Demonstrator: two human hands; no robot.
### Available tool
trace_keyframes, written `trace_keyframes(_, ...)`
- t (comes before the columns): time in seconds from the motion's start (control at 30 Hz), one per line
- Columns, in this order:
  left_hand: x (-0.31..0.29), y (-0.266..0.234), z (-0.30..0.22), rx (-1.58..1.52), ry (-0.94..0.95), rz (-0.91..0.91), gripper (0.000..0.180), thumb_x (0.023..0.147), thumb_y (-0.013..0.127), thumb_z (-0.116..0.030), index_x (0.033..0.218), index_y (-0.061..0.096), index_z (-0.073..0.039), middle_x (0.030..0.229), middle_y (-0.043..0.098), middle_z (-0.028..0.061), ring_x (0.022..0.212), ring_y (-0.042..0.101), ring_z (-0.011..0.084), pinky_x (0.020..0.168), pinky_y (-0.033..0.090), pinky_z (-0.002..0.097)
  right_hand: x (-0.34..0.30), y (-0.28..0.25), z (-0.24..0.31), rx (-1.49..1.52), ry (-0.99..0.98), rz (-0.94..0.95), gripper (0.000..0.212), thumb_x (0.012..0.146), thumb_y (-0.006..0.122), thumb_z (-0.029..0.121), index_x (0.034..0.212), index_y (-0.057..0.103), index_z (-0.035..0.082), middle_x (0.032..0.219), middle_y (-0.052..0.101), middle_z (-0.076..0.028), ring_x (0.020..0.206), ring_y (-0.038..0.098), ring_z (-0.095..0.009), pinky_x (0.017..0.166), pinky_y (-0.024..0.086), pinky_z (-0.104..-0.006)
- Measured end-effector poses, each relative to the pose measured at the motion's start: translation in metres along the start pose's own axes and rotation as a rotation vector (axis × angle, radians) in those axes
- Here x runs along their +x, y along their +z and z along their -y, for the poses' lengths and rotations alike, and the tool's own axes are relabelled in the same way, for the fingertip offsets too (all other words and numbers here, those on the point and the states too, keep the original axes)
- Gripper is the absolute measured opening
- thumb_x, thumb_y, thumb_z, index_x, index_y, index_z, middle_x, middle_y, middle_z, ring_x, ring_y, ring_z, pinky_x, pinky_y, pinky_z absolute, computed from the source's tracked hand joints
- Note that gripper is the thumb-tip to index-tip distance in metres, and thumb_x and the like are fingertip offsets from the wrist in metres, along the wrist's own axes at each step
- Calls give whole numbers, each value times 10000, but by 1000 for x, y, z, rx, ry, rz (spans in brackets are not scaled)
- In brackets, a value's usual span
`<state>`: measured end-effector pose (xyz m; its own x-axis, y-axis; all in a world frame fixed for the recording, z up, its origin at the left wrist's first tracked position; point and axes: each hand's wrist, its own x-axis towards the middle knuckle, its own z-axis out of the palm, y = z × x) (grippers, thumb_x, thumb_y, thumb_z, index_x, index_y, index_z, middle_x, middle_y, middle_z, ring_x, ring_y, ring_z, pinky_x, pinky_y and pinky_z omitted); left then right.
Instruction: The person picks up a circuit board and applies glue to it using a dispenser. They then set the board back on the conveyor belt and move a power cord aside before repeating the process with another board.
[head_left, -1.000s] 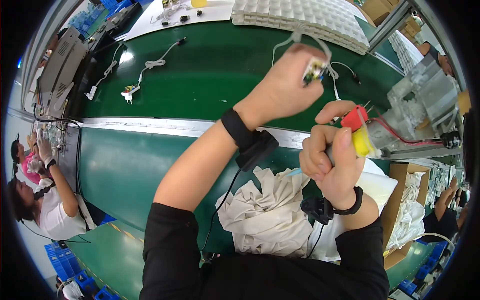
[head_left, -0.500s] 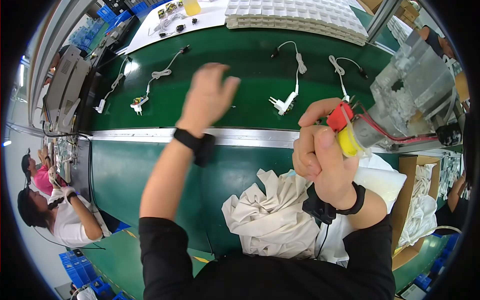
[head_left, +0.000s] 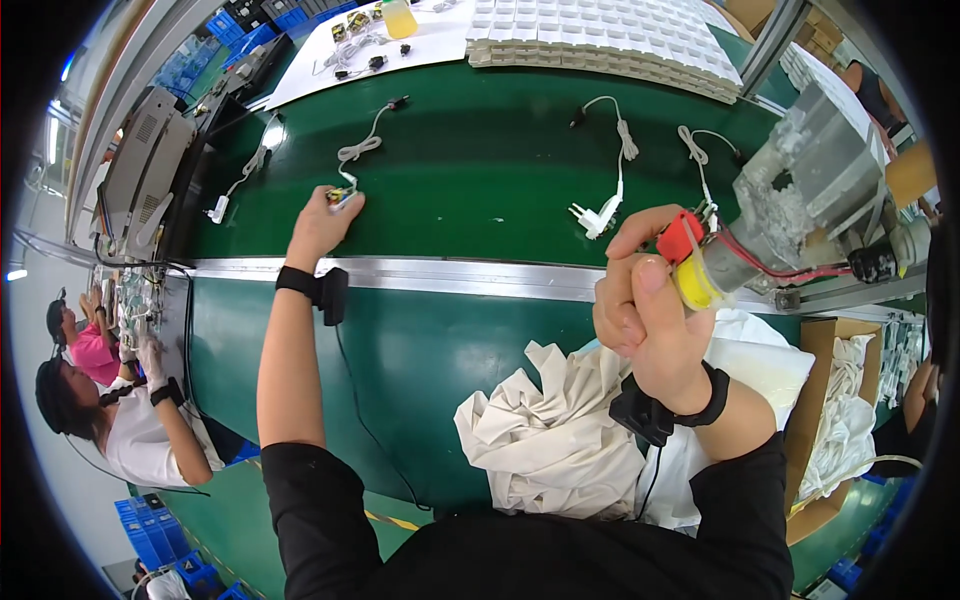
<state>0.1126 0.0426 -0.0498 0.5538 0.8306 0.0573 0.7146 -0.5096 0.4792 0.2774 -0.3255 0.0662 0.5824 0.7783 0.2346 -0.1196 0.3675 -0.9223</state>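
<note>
My left hand is closed round an open-cased power adapter on the green belt, its fingers covering most of it. A grey cable runs from that adapter to a dark plug at the far side. On the right, my right hand grips a grey tube-shaped device with a yellow collar and a red block, red wires running along it. Behind the device sits a cloudy clear housing with whitish lumps. Near that hand lies a white plug adapter with its cable.
Other corded adapters lie on the belt. A metal rail borders it. Crumpled cream cloth is in front of me, beside a cardboard box. White trays are stacked at the back. Two people work at the left.
My left hand has moved left and down onto the open-cased adapter and closed on it. My right hand stays on the device. The view has shifted slightly.
</note>
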Motion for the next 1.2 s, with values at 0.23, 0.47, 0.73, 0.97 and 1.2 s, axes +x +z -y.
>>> trace_keyframes(0.23,-43,21,-78,-1089,-257,260,248,931,496,-271,1054,590,-77,895,609,3,694,545,75,586,429,171,-5,7,-7,34,6,17,284,955,460,307,1012,388,38,510,322,18,377,271,-42,353,222,-212)
trace_keyframes(0.47,-128,62,-157,-1797,-283,576,280,937,468,-181,1155,485,-5,1024,589,112,934,612,140,746,542,228,8,-5,-6,55,21,-40,257,952,456,283,1012,401,40,525,333,22,395,273,-39,367,229,-207)
trace_keyframes(0.73,-170,100,-162,-1594,-172,975,426,886,485,-1,1271,315,-65,1213,502,115,1069,552,191,822,532,314,24,-16,-21,83,34,-81,211,943,471,221,999,433,21,547,369,21,431,306,-28,391,248,-199)
trace_keyframes(0.97,-165,106,-158,-1558,-47,1085,457,891,477,24,1310,312,-57,1272,474,106,1138,523,192,831,538,308,36,-21,-37,-116,26,-88,333,968,384,406,1017,378,77,483,289,36,369,249,-47,349,209,-216)
trace_keyframes(1.2,-167,113,-156,-1546,-52,1190,513,906,495,-10,1365,270,-46,1301,466,130,1178,505,226,773,565,307,39,-24,-49,-120,16,-115,323,969,376,417,1009,378,96,493,292,36,376,253,-49,355,209,-213)
